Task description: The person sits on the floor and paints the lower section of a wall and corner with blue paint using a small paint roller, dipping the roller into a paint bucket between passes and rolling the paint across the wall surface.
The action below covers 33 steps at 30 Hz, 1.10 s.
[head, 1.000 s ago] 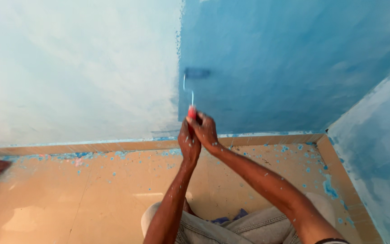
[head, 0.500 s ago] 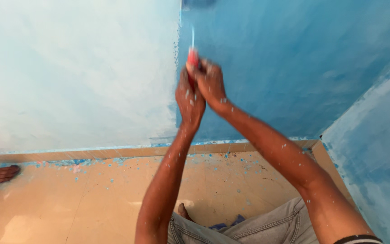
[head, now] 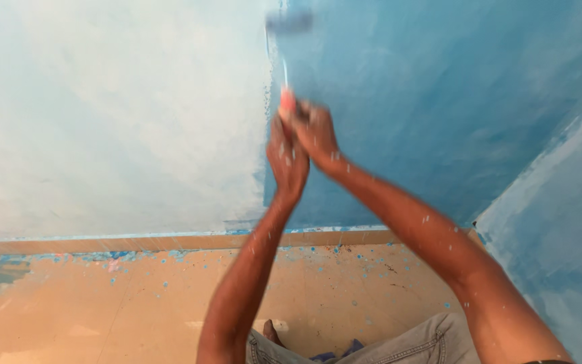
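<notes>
We see both bare, paint-speckled arms stretched forward and upward, the left hand and the right hand pressed together with fingers closed in one shared grip, the left forearm nearly vertical, the right forearm slanting in from the lower right.

You faced a wall pale left of its paint edge, deep blue right; below it ran a tan skirting and a blue-speckled floor.
</notes>
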{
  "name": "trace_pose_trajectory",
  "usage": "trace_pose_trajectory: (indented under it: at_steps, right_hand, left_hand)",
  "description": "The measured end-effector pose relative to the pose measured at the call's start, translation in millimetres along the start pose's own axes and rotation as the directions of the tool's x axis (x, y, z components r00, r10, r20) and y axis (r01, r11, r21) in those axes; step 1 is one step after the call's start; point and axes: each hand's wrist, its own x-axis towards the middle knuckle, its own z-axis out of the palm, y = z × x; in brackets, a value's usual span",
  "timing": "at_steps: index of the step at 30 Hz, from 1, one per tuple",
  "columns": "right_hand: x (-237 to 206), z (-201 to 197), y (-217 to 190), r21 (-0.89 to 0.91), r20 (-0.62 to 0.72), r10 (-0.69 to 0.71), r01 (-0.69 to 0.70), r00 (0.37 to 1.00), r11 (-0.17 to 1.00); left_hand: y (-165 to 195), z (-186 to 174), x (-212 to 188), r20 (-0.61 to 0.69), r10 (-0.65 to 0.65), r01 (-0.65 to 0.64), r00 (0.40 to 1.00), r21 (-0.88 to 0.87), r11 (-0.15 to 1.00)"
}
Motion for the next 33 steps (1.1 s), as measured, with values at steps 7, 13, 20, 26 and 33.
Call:
trace_pose_trajectory:
  at_steps: [7,13,20,26,33]
  right_hand:
    - [87.3,2.4,-53.2,0.193,-0.042,-0.124,0.13,0.991,0.972]
    - [-7.2,33.9,22.0,0.075,0.022,-0.011,0.009,1.0,0.997]
    - [-57.3,47.4,59.5,0.138,0.048,0.144,-0.15,0.988,0.979]
    - [19.3,28.9,2.4,0.074,-0.068,-0.022,0.027,0.997,0.997]
    - [87.2,-52.0,-68.1,0.023,0.027,-0.168,0.168,0.985,0.986]
  left_hand:
    - [17.1,-0.5,91.3,-0.032,-0.025,0.023,0.999,-0.054,0.998]
    - [-19.5,-36.3,-7.1,0.022,-0.012,0.012,1.0,-0.022,1.0]
    - [-51.8,-45.4,-63.5,0.056,-0.239,0.239,0.969,-0.003,0.971]
    - [-23.0,-29.9,29.7,0.072,0.079,-0.077,0.994,-0.037,0.996]
    - [42.2,36.1,88.9,0.058,-0.272,0.278,0.96,-0.227,0.933]
